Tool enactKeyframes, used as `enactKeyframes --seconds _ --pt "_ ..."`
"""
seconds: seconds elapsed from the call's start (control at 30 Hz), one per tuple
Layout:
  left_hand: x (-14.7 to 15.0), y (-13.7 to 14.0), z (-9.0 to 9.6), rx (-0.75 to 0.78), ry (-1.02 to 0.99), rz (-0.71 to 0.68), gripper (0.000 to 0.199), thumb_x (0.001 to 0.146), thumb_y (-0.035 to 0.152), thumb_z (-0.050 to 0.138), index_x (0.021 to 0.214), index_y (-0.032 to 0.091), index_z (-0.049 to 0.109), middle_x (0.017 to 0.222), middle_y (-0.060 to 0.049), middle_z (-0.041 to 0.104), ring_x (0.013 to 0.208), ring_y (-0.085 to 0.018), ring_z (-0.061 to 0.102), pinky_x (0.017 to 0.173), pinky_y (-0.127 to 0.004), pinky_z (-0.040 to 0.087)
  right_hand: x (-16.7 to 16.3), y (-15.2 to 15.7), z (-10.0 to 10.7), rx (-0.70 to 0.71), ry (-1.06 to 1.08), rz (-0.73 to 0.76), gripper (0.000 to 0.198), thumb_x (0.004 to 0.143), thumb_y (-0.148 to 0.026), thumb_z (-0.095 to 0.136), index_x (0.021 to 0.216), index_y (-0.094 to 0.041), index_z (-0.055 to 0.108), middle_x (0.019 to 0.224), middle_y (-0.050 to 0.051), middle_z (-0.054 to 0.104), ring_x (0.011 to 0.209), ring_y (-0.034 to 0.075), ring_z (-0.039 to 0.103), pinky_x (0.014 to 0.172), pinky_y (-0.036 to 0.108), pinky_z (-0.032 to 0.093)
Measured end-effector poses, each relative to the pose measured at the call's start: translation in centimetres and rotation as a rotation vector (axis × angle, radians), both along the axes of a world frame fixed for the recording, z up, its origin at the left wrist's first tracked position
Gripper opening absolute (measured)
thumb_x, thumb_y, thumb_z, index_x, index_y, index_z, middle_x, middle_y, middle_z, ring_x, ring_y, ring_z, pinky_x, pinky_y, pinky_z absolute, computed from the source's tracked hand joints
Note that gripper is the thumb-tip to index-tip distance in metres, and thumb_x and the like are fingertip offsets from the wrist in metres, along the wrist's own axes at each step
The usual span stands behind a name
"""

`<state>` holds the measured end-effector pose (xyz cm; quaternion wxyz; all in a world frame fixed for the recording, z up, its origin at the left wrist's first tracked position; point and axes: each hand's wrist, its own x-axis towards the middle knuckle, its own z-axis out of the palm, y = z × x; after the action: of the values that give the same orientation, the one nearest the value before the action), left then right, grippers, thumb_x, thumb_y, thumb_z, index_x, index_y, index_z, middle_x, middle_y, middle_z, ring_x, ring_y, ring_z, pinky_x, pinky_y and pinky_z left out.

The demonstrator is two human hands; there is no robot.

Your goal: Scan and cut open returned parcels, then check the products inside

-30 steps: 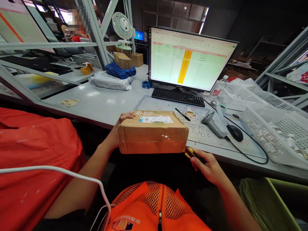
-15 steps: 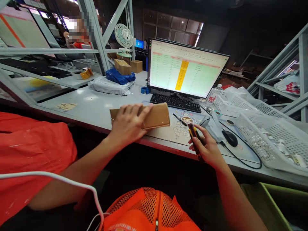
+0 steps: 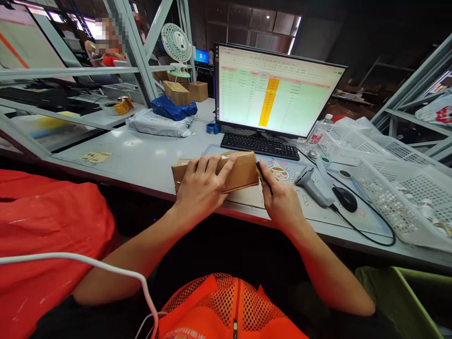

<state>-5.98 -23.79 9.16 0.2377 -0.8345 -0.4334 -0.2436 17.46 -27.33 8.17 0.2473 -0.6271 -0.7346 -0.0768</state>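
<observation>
A small brown cardboard box (image 3: 243,170) is held above the desk's front edge, tilted, with clear tape shining on it. My left hand (image 3: 203,181) grips it from above, fingers spread over its top and thumb on the near side. Against the box's right end is my right hand (image 3: 280,195), closed around a yellow and black box cutter (image 3: 260,173). The fingers cover most of the cutter's handle, and its blade is hidden at the box end.
Behind the box stand a black keyboard (image 3: 261,145) and a monitor (image 3: 275,94). To the right lie a grey barcode scanner (image 3: 314,188), a black mouse (image 3: 345,199) and white plastic baskets (image 3: 399,197). Wrapped parcels (image 3: 158,123) sit at the back left, near a fan (image 3: 176,43).
My right hand has brought the box cutter left, up to the box's right end. The box has shifted slightly right in my left hand and turned a little.
</observation>
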Motion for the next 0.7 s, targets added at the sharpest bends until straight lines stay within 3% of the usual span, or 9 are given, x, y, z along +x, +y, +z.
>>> enactKeyframes --seconds 0.23,0.5,0.7 --pt "0.0 0.1 -0.2 -0.024 -0.026 -0.025 0.082 0.092 0.03 0.072 0.168 0.018 0.042 0.144 -0.023 0.058 0.127 -0.043 0.053 0.109 -0.057 0.04 0.4 0.0 -0.4 0.006 0.021 0.015 0.061 0.109 -0.025 0.037 0.17 -0.023 0.042 0.093 0.012 0.079 0.068 0.026 0.069 0.064 0.037 0.056" --pt "0.3 0.1 -0.1 -0.058 -0.06 -0.038 0.085 0.09 0.027 0.073 0.168 0.022 0.04 0.141 -0.021 0.058 0.127 -0.043 0.053 0.11 -0.058 0.039 0.5 0.3 -0.8 0.071 -0.027 0.028 0.062 0.107 -0.025 0.039 0.168 -0.023 0.045 0.075 0.01 0.073 0.053 0.022 0.059 0.057 0.035 0.053" --pt "0.7 -0.1 -0.1 -0.061 -0.055 -0.037 0.083 0.089 0.023 0.071 0.167 0.021 0.042 0.14 -0.023 0.059 0.125 -0.044 0.054 0.108 -0.06 0.04 -0.3 -1.4 -1.0 -0.117 -0.191 -0.127 0.07 0.104 -0.016 0.045 0.172 -0.026 0.035 0.074 0.008 0.072 0.053 0.02 0.061 0.058 0.031 0.051"
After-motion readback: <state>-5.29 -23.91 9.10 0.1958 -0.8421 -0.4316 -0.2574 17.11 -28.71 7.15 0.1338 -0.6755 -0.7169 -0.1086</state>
